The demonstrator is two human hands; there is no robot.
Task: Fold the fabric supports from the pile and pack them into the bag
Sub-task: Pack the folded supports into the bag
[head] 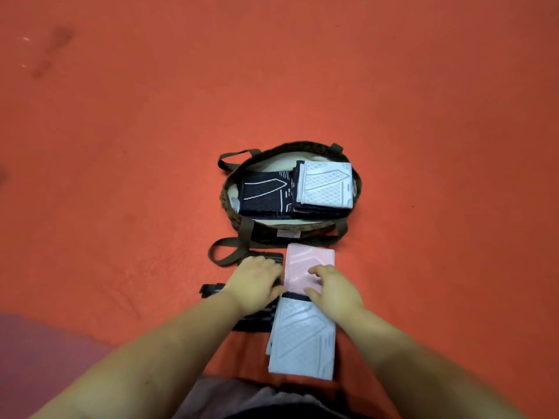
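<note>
- Grey support (302,343) is lying nearest on the orange floor (121,146), far end tucked under the wrists.
- Right hand (332,290) is resting on the pink support (302,269), fingers loosely spread, gripping nothing.
- Left hand (257,281) is covering the black supports (257,320); fingertips hidden at the pink edge, so its grip is unclear.
- Bag (290,231) is sitting open just beyond, holding a folded black piece (264,193) and a folded grey piece (326,184).
</note>
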